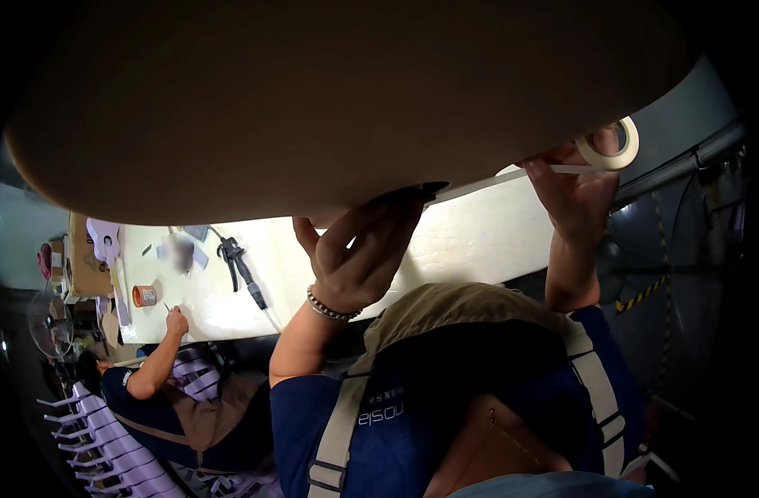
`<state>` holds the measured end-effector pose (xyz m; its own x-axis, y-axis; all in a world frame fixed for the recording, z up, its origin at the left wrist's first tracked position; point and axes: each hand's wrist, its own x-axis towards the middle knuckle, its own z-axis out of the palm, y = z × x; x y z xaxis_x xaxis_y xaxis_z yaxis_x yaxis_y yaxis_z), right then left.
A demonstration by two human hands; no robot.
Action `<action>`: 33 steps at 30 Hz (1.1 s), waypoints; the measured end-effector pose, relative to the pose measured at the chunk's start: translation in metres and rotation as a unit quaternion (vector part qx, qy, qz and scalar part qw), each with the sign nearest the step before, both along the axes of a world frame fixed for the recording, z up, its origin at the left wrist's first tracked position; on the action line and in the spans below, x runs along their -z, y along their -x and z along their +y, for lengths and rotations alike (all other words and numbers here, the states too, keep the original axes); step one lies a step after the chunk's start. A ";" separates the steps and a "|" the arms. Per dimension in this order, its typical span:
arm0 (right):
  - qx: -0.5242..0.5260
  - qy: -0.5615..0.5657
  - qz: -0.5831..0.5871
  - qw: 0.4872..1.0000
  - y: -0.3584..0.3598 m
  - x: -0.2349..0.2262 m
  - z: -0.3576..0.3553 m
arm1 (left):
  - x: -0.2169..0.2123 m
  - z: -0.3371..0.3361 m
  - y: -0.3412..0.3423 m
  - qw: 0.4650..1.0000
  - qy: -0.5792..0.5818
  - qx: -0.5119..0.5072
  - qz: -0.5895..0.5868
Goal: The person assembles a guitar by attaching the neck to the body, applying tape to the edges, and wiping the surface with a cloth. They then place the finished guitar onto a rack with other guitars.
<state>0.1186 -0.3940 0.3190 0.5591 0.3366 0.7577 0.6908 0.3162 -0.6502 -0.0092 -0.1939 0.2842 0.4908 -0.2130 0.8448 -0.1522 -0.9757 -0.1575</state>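
Observation:
A large tan body [330, 124] with a smooth rounded edge, mostly in shadow, fills the top of the view. My left hand [355, 253] is at its lower edge, fingers bent against it beside a dark oval spot [413, 192]; the fingertips are partly hidden. My right hand [583, 195] is closed on a cream roll of masking tape [631, 145] farther right. From the roll a pale strip of tape [479, 187] stretches left along the body's edge toward my left hand.
Below lies a pale worktable [479, 236] with a black bar clamp [240, 270], an orange-red jar [144, 295] and blue sheets. At left a co-worker [176, 407] rests a hand at the table. Lilac guitar-shaped parts [105, 241] and a lilac rack [105, 440] stand near.

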 end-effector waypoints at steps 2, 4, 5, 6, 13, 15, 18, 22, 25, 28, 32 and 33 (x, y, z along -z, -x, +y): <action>0.006 -0.014 0.008 1.000 -0.003 0.000 0.003 | 0.003 -0.004 -0.003 1.000 0.014 -0.008 -0.010; 0.015 -0.048 0.034 0.998 -0.005 0.000 0.010 | 0.001 -0.013 -0.008 0.998 0.049 -0.032 -0.014; 0.007 -0.045 0.048 0.998 -0.006 -0.001 0.011 | 0.000 -0.018 -0.011 0.997 0.066 -0.045 -0.016; -0.001 -0.039 0.064 0.997 -0.009 -0.002 0.010 | 0.003 -0.022 -0.014 0.995 0.084 -0.054 -0.032; -0.062 -0.254 0.187 0.947 0.025 0.076 0.052 | -0.002 -0.013 0.000 0.992 0.107 -0.040 -0.048; -0.077 -0.141 0.168 0.973 0.046 0.129 0.077 | 0.000 -0.008 0.007 0.988 0.132 -0.033 -0.077; -0.071 0.075 0.107 0.989 0.066 0.178 0.116 | -0.005 0.001 0.024 0.985 0.106 -0.113 -0.073; -0.073 0.052 0.216 0.972 0.060 0.139 0.140 | -0.013 0.020 0.020 0.976 0.156 -0.145 -0.056; -0.029 0.117 0.166 0.979 0.052 0.124 0.114 | -0.009 0.033 0.020 0.969 0.218 -0.113 -0.005; 0.040 0.173 0.103 0.979 0.035 0.139 0.078 | 0.030 0.028 0.016 0.938 0.328 -0.083 0.072; 0.076 0.305 0.051 0.948 0.018 0.196 0.030 | 0.131 0.005 0.023 0.800 0.567 0.007 0.198; 0.075 0.337 0.042 0.938 0.019 0.203 0.026 | 0.152 0.001 0.029 0.766 0.611 0.013 0.197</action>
